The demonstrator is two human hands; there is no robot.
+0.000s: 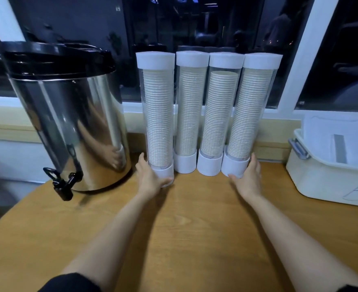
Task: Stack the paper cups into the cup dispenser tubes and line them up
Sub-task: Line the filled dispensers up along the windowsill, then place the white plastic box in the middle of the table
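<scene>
between the hands (150,175) (247,178), seemingly cupped: tubes (187,110)

The bin (313,182) runs off the right edge. Both sleeves (68,283) leave the bottom edge. White bases (209,165) and caps (191,59) hide the ends of the 4 cup stacks (189,112). How far the left hand (150,180) reaches behind tube 1 (158,114), or the right hand (248,180) behind tube 4 (252,114), cannot be told. The urn tap (61,184) is blurred.

Four clear plastic dispenser tubes (189,110) with white caps, full of paper cups (218,114), stand in a row on the wooden table (195,228). The left hand (150,178) grips the leftmost tube (158,114) at its base, the right hand (247,178) the rightmost tube (252,110).
</scene>
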